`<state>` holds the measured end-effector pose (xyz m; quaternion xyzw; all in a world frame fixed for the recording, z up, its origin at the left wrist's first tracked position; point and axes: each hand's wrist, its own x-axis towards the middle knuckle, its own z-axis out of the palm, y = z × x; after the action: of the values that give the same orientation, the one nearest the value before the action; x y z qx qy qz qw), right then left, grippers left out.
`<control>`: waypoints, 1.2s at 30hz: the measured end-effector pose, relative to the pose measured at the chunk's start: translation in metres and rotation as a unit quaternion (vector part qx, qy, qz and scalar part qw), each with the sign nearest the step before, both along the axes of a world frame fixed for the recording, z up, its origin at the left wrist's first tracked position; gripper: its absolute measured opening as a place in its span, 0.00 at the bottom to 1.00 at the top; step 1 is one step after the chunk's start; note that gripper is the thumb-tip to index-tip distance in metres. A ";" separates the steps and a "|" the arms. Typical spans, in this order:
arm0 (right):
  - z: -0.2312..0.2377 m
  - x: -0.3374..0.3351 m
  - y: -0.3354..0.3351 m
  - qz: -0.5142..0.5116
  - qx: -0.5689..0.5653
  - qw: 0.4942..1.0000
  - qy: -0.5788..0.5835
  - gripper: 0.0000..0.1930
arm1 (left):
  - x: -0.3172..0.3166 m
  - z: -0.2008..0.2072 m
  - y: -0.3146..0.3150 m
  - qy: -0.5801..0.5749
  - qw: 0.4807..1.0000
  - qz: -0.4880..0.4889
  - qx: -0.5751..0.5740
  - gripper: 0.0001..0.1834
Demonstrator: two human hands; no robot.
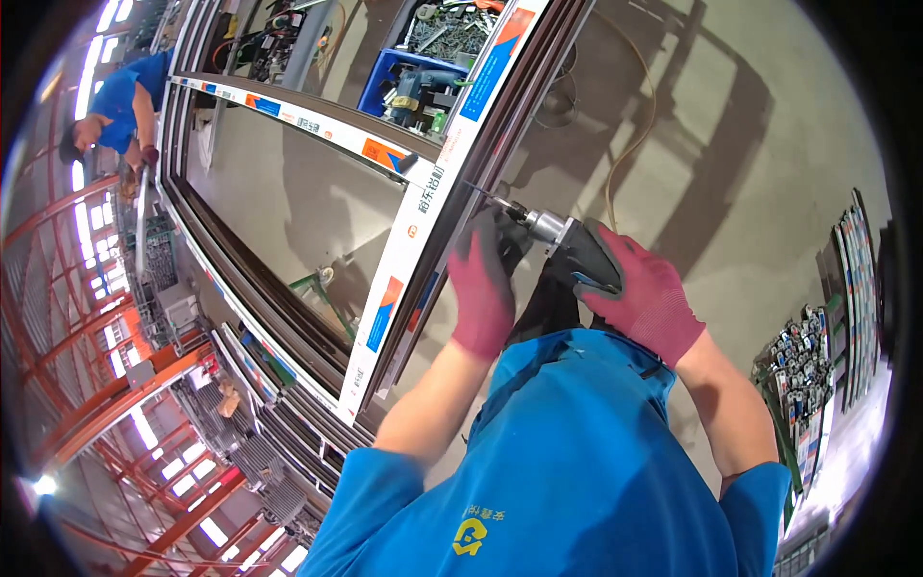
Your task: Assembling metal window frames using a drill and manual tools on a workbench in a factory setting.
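Right hand point(639, 288) clasps a drill point(548, 228), bit point(484, 192) toward the frame point(408, 260); left hand point(482, 288) lies alongside, its grip indeterminable.

An industrial workshop; orange steel beams point(101, 415), a blue tool bin point(373, 87) and a power drill point(549, 228) show it.

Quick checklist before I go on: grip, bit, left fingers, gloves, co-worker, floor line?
1. Right hand gripping the drill: ok, wrapped around its rear body.
2. Bit touching the frame: cannot tell; its tip points toward the dark edge.
3. Left hand well away from the chuck: not ok, fingers close beside it.
4. Gloves on both hands: ok.
5. Co-worker away from the drill: ok, at far left.
6. Tan hose or cable joined to the drill: cannot tell.
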<state>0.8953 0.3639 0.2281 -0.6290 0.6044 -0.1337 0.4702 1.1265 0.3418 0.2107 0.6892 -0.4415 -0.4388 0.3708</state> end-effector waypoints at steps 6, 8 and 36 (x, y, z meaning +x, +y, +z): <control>0.004 -0.008 -0.007 0.004 0.010 1.000 -0.018 0.42 | 0.064 0.086 -0.118 -0.243 0.912 -0.224 -0.244 0.13; 0.000 -0.008 -0.008 -0.011 -0.016 0.998 -0.057 0.42 | 0.062 0.089 -0.182 -0.318 0.846 -0.399 -0.153 0.29; -0.016 0.002 -0.004 -0.025 -0.019 0.999 -0.024 0.43 | 0.075 0.026 -0.219 -0.380 0.767 -0.516 0.029 0.38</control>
<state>0.8969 0.3603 0.2118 -0.6187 0.6061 -0.1719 0.4693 1.2012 0.1226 0.2372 0.4788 -0.8222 -0.2791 -0.1295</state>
